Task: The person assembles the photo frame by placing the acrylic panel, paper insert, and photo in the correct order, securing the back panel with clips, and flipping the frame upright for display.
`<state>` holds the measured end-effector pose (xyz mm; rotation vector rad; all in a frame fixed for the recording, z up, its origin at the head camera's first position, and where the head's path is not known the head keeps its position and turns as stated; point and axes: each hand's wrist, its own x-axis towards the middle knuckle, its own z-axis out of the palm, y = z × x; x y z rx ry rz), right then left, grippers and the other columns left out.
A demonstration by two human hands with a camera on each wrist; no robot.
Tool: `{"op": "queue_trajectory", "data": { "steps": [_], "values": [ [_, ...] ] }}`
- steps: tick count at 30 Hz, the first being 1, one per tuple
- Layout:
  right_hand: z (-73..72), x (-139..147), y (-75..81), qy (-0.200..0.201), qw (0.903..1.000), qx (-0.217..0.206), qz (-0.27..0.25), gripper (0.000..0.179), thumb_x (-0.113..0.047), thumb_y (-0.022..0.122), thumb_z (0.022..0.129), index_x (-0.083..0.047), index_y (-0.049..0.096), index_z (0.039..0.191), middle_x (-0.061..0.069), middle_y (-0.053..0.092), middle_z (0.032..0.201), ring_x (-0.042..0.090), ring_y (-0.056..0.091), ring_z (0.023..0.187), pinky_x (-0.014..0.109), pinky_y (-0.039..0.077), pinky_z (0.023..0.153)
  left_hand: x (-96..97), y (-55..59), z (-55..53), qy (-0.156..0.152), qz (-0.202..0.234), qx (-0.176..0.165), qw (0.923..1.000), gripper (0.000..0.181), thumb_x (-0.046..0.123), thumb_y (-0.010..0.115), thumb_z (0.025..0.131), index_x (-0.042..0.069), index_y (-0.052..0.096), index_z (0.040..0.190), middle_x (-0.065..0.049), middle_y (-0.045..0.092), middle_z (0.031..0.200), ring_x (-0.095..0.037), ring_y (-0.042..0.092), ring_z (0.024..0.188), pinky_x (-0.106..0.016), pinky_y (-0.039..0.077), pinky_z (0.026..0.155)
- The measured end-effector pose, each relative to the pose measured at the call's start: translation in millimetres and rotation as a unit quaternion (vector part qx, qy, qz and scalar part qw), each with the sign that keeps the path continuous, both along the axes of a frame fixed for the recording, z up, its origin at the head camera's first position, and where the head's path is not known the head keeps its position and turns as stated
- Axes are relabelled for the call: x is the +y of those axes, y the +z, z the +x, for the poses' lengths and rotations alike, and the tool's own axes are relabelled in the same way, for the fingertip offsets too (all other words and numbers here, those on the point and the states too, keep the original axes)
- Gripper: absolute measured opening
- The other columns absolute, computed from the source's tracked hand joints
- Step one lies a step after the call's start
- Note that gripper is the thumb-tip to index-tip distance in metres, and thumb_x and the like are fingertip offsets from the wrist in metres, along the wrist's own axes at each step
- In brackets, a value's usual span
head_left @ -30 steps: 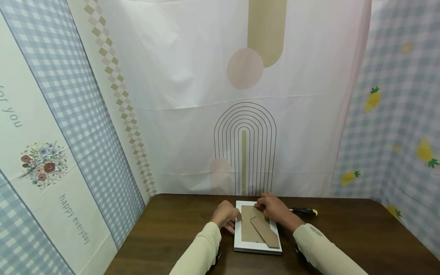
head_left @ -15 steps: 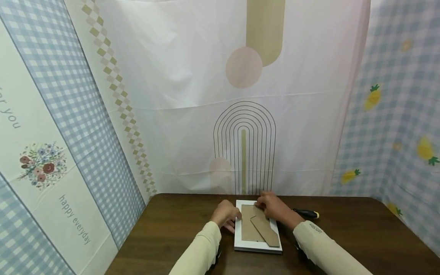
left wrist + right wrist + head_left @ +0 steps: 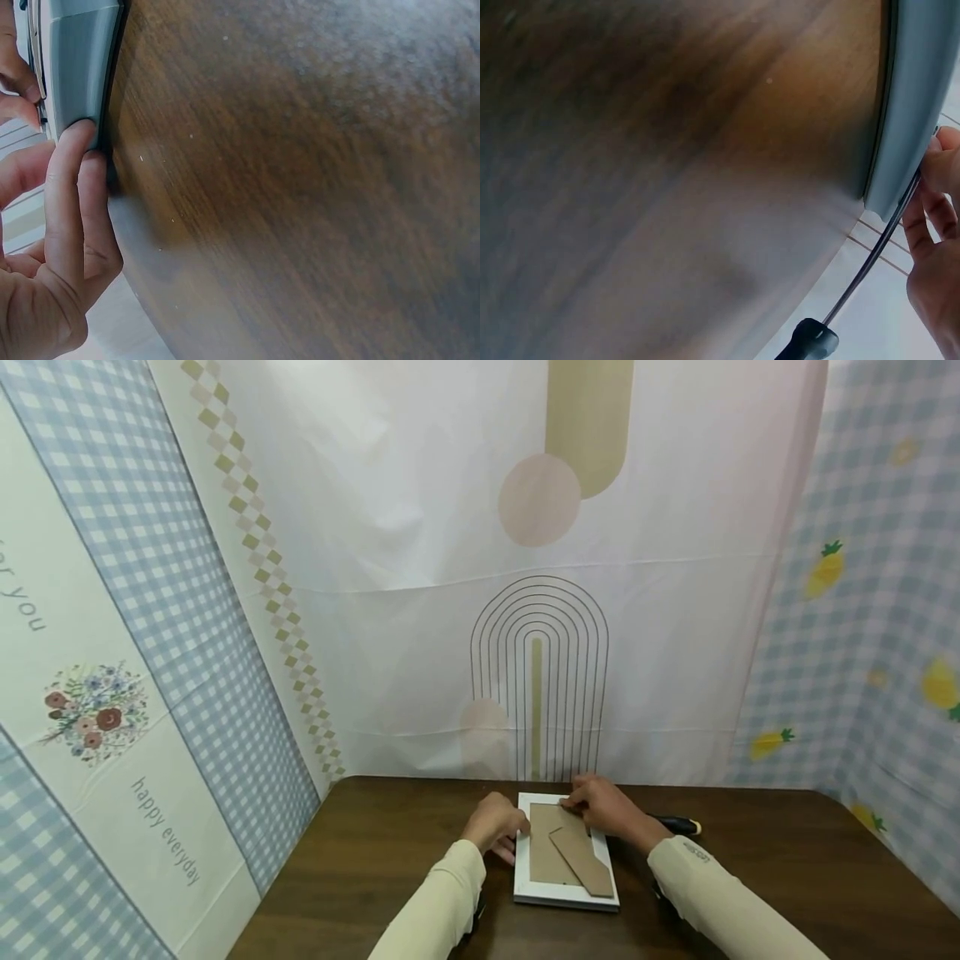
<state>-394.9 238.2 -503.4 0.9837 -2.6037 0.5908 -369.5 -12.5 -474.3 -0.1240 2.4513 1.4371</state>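
Note:
A white picture frame [image 3: 538,890] lies face down on the table, its brown backing board [image 3: 543,852] showing with a slanted easel stand [image 3: 583,865] flat on it. My left hand [image 3: 495,822] pinches the frame's left edge, fingertips pressed to the grey side [image 3: 79,71] in the left wrist view. At the far right corner, my right hand [image 3: 606,808] holds a screwdriver [image 3: 810,341] by its thin shaft near the tip. The black handle with a yellow end sticks out to the right behind the forearm. Fingers partly hide the tip at the backing's edge.
The dark brown wooden table [image 3: 390,860] ends at a white printed curtain [image 3: 405,677] just beyond the frame. Checked cloths hang at the left and right sides.
The screwdriver handle has shifted slightly to the right and tilted a little. The frame and both hands keep nearly the same places; the head view has shifted slightly.

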Motion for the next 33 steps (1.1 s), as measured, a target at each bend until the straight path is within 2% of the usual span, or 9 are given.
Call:
{"op": "queue_trajectory", "data": {
  "steps": [5, 10, 15, 18, 22, 24, 28, 33],
  "values": [
    [-0.5, 2.3, -2.4, -0.006, 1.0, 0.006, 0.001, 0.028, 0.015, 0.076, 0.092, -0.002, 0.089, 0.11, -0.005, 0.045, 0.075, 0.005, 0.029, 0.073, 0.019, 0.028, 0.064, 1.5, -0.1, 1.1, -0.001, 0.001, 0.0, 1.0, 0.016, -0.003, 0.081, 0.09, -0.006, 0.068, 0.099, -0.023, 0.067, 0.092, -0.036, 0.075, 0.072, -0.043, 0.073, 0.06],
    [0.4, 2.4, -4.2, -0.007, 0.9998, 0.016, 0.004, 0.034, 0.018, 0.075, 0.089, -0.002, 0.089, 0.112, -0.003, 0.049, 0.075, 0.005, 0.031, 0.074, 0.019, 0.03, 0.063, 1.9, 0.2, 1.9, -0.001, 0.0, 0.002, 1.0, 0.015, -0.003, 0.08, 0.089, -0.004, 0.067, 0.095, -0.023, 0.068, 0.09, -0.036, 0.075, 0.069, -0.043, 0.073, 0.06],
    [-1.5, 3.1, -7.1, 0.005, 0.9992, 0.035, 0.018, 0.033, 0.019, 0.076, 0.09, -0.002, 0.089, 0.112, -0.003, 0.051, 0.077, 0.004, 0.033, 0.075, 0.018, 0.032, 0.063, 0.9, 1.1, 0.7, -0.002, -0.004, 0.001, 1.0, 0.014, -0.004, 0.081, 0.088, -0.004, 0.067, 0.092, -0.023, 0.068, 0.088, -0.036, 0.075, 0.066, -0.042, 0.072, 0.058],
    [-2.3, 2.6, -6.0, 0.019, 0.9982, 0.049, 0.029, 0.04, 0.023, 0.071, 0.087, 0.0, 0.087, 0.115, -0.003, 0.053, 0.079, 0.005, 0.032, 0.077, 0.019, 0.031, 0.065, 0.3, 2.0, -0.4, 0.001, -0.004, 0.001, 1.0, 0.015, -0.004, 0.081, 0.088, -0.005, 0.068, 0.094, -0.022, 0.067, 0.088, -0.037, 0.076, 0.067, -0.042, 0.072, 0.058],
    [-1.2, 1.9, -3.9, 0.031, 0.9968, 0.062, 0.039, 0.043, 0.025, 0.07, 0.083, 0.001, 0.086, 0.116, -0.005, 0.049, 0.08, 0.007, 0.03, 0.078, 0.02, 0.028, 0.066, 1.1, 2.4, -1.2, 0.0, -0.004, 0.001, 1.0, 0.016, -0.004, 0.081, 0.089, -0.007, 0.067, 0.097, -0.021, 0.066, 0.09, -0.037, 0.077, 0.07, -0.043, 0.073, 0.06],
    [-0.7, 1.2, -3.5, 0.036, 0.9959, 0.068, 0.047, 0.036, 0.021, 0.075, 0.087, 0.0, 0.088, 0.114, -0.006, 0.045, 0.079, 0.007, 0.029, 0.078, 0.019, 0.028, 0.066, 1.3, 2.8, -1.2, -0.001, -0.005, 0.001, 1.0, 0.016, -0.003, 0.081, 0.089, -0.007, 0.068, 0.097, -0.021, 0.067, 0.09, -0.038, 0.077, 0.07, -0.043, 0.073, 0.06],
    [0.7, -1.0, -3.6, 0.05, 0.9908, 0.099, 0.078, 0.021, 0.011, 0.082, 0.093, -0.005, 0.09, 0.105, -0.007, 0.04, 0.08, 0.007, 0.029, 0.077, 0.019, 0.028, 0.066, 1.1, 2.5, -0.3, -0.005, -0.009, -0.002, 0.9999, 0.016, -0.002, 0.081, 0.089, -0.005, 0.067, 0.095, -0.022, 0.067, 0.087, -0.037, 0.077, 0.069, -0.043, 0.073, 0.06],
    [4.5, -6.0, -2.3, 0.058, 0.976, 0.154, 0.142, 0.021, 0.008, 0.085, 0.092, -0.011, 0.088, 0.1, -0.005, 0.046, 0.08, 0.009, 0.028, 0.078, 0.02, 0.028, 0.067, 0.0, 0.0, -0.4, -0.003, -0.011, -0.004, 0.9999, 0.016, -0.002, 0.081, 0.089, -0.005, 0.066, 0.094, -0.024, 0.068, 0.084, -0.037, 0.076, 0.066, -0.042, 0.072, 0.059]
  ]
}}
